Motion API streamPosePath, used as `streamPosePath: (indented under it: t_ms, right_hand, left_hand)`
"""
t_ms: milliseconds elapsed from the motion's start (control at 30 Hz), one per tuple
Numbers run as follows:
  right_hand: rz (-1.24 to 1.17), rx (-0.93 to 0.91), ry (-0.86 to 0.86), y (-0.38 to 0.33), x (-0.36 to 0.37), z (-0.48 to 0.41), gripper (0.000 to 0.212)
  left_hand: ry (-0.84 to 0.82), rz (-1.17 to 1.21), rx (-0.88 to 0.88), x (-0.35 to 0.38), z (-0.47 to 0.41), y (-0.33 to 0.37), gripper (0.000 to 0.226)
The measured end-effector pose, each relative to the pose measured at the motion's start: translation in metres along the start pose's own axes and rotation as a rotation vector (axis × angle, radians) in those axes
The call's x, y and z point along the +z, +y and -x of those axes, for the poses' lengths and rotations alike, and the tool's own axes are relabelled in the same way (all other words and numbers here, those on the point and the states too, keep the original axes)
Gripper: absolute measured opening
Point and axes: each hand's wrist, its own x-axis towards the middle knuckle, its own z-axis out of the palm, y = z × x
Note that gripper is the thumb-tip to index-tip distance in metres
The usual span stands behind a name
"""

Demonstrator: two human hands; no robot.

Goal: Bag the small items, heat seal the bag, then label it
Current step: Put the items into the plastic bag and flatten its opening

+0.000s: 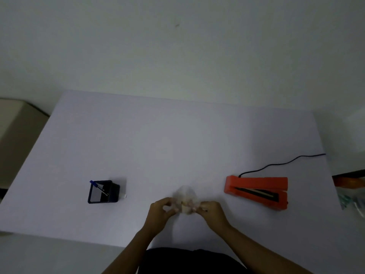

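Observation:
A clear plastic bag (pixel 185 196) lies on the white table (pixel 158 145), near its front edge. Both my hands grip it. My left hand (pixel 161 211) pinches its left side. My right hand (pixel 212 211) pinches its right side. Pale small items show dimly through the plastic; I cannot make out what they are. An orange heat sealer (pixel 256 191) stands to the right of my hands with its jaw open, and its black cord (pixel 280 163) runs off to the right.
A dark square pen holder (pixel 102 191) with a blue pen (pixel 96 185) stands to the left. A small white object (pixel 124 196) lies beside it. Blurred items, some in clear plastic (pixel 351 196), sit off the table's right edge. A beige surface (pixel 15 123) is at the far left.

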Motion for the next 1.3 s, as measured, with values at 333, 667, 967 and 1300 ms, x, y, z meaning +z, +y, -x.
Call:
streamPosePath:
  t_ms: [333,667,967,1300]
  right_hand:
    - [-0.179,0.258,-0.017,0.003,0.001,-0.017,0.022]
    - [-0.273,0.512,0.007,0.020,0.011,-0.025,0.013]
    - [-0.480,0.652,-0.009,0.014,0.023,-0.027,0.009]
    - [-0.535,0.621,-0.014,0.020,0.014,-0.021,0.020]
  left_hand:
    - [-0.017,-0.023,-0.093,0.002,-0.013,-0.009,0.022]
    - [-0.088,-0.157,-0.167,0.007,-0.040,-0.023,0.027]
    - [-0.031,-0.161,-0.293,0.013,-0.048,-0.022,0.037]
    - [-0.162,-0.022,-0.357,0.006,-0.044,-0.025,0.014]
